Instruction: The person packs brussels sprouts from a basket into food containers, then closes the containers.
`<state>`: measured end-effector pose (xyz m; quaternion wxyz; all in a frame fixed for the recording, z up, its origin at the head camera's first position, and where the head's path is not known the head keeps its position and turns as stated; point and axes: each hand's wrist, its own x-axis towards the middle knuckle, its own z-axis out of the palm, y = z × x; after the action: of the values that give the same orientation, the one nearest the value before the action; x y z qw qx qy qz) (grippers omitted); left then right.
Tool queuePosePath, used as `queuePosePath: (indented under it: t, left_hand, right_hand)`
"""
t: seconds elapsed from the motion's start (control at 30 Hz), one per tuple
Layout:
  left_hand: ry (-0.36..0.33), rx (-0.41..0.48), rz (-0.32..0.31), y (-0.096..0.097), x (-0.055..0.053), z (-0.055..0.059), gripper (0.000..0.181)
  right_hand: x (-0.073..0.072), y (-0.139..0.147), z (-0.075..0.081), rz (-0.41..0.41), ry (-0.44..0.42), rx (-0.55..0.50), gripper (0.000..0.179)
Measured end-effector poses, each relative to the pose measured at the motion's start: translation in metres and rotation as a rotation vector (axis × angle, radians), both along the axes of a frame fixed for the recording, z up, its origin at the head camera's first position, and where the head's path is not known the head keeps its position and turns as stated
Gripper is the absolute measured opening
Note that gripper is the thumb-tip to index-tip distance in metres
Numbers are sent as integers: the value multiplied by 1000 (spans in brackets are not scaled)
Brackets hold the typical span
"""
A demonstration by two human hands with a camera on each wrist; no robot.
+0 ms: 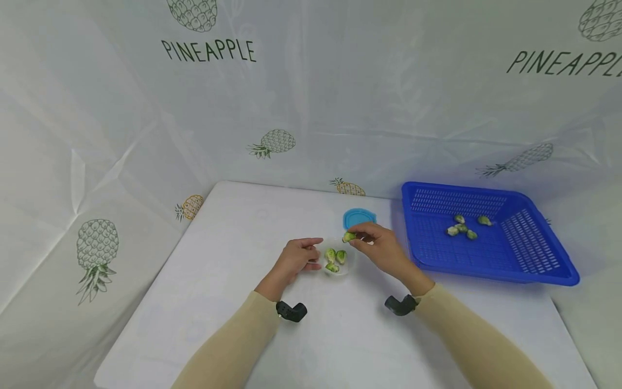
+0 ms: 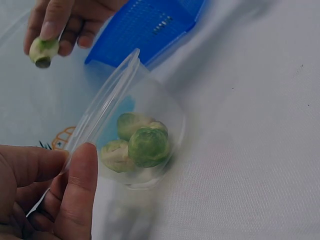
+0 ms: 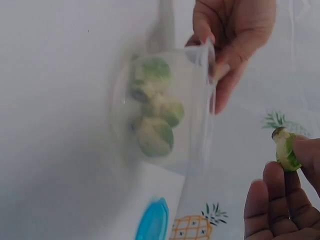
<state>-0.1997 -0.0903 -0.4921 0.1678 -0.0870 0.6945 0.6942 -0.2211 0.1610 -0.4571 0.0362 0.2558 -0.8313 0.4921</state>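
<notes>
A clear plastic tub (image 2: pixel 159 97) stands on the white table with a few Brussels sprouts (image 2: pixel 149 147) inside. My left hand (image 1: pixel 296 258) pinches the tub's rim between thumb and index finger, on its left side. In my right hand (image 1: pixel 381 251), thumb and fingertips pinch another Brussels sprout (image 1: pixel 348 236), held above the tub's far right rim. Its brown cut stem end shows in the left wrist view, pointing away from the fingers.
To the right is a blue perforated basket (image 1: pixel 491 265) with several Brussels sprouts (image 1: pixel 461 228) on its floor. A light blue lid (image 1: pixel 359 217) lies behind the tub, beyond my right hand. White sheeting (image 1: pixel 340 97) with pineapple prints hangs behind the table.
</notes>
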Motion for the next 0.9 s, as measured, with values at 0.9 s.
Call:
queuePosePath:
  t: [0.9]
  left_hand:
    - [-6, -5, 0, -1, -1, -2, 47]
  right_hand:
    - [2, -43, -37, 27, 11, 194, 26]
